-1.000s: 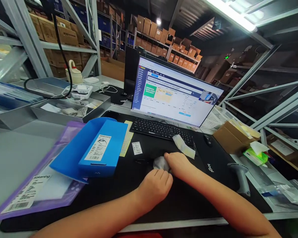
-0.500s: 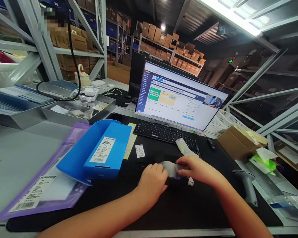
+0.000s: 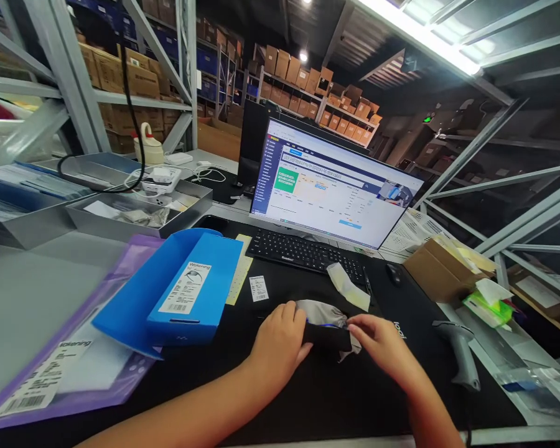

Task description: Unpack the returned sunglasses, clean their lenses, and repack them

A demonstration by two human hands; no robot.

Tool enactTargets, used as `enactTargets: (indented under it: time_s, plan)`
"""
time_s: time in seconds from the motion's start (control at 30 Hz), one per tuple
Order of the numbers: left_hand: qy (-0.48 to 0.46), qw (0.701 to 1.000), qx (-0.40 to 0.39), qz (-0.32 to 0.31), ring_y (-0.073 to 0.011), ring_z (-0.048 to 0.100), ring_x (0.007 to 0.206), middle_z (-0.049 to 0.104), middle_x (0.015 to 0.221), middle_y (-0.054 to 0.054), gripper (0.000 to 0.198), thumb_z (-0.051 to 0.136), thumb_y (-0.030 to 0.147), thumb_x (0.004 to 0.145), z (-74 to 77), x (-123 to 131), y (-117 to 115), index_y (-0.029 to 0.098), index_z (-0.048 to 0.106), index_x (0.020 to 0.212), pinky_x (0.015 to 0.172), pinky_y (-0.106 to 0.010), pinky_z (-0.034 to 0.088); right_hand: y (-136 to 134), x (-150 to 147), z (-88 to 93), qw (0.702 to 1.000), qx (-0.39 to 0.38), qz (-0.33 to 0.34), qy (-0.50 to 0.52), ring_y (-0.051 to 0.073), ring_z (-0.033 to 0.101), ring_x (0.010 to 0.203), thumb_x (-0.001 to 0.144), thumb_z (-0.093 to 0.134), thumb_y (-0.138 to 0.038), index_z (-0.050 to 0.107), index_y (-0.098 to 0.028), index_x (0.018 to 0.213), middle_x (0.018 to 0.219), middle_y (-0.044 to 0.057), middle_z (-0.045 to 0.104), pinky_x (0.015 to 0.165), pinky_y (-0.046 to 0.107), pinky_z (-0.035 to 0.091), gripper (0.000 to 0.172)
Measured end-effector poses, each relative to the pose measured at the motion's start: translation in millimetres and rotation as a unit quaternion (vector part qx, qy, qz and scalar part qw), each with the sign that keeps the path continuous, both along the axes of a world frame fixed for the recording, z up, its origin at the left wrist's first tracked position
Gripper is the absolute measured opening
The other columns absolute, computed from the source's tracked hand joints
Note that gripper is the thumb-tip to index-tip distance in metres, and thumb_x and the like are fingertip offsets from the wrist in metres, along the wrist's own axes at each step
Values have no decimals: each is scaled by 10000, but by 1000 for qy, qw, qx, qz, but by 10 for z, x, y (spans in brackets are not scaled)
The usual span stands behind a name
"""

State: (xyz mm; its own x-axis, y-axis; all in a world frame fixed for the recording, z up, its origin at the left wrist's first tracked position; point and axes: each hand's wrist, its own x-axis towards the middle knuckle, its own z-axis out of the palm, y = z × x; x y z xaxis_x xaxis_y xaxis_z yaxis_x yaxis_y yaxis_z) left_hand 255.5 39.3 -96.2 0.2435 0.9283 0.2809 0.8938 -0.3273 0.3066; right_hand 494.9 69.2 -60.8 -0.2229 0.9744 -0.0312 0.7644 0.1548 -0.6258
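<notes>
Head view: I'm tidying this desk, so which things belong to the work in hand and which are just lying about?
Likely in the work:
grey item, with left hand and right hand on it
black piece beside it
blue box, probably, being close by

Likely just lying about, in neither hand:
handheld scanner
mouse
cardboard box
green tissue pack

1. We see a bare left hand [image 3: 277, 339], just right of the blue box [image 3: 217, 289].
2. We see a bare right hand [image 3: 380, 345], farther right of the blue box.
3. We see bare, smooth forearms [image 3: 200, 398], nearer us than that box.
</notes>
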Motion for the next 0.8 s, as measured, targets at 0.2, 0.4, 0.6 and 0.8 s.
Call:
enactTargets:
  time_s: [0.2,0.4,0.6,0.8]
  plan:
    - [-7,1000,12,-15,-372,521,1273,494,1410,-247,460,758,192,709,-115,-37,24,110,545,1108,1023,-490,490,-311,-174,-84,994,15,20,-104,243,656,881,917,579,-424,656,-188,1092,968,75,709,772,318,463,303]
    - [-10,997,57,-58,-339,468,1321,531,1397,-174,806,757,188,639,-145,-97,81,121,419,1368,1079,-474,441,-278,-145,65,979,20,71,-192,221,645,791,827,716,-495,690,-199,879,903,62,686,680,283,426,301]
    - [69,995,74,-25,-326,518,1269,551,1393,-147,745,774,279,723,-147,-20,16,187,477,1399,1028,-452,467,-221,-77,244,965,-5,99,-241,292,681,889,824,715,-518,719,-214,1048,943,86,730,731,328,456,377]
    - [138,985,104,-22,-348,509,1304,543,1403,-221,643,729,402,801,-205,84,-54,124,538,1347,1113,-518,387,-45,-303,660,986,76,91,-115,223,684,938,931,589,-392,695,-239,1035,1022,42,739,796,305,489,214]
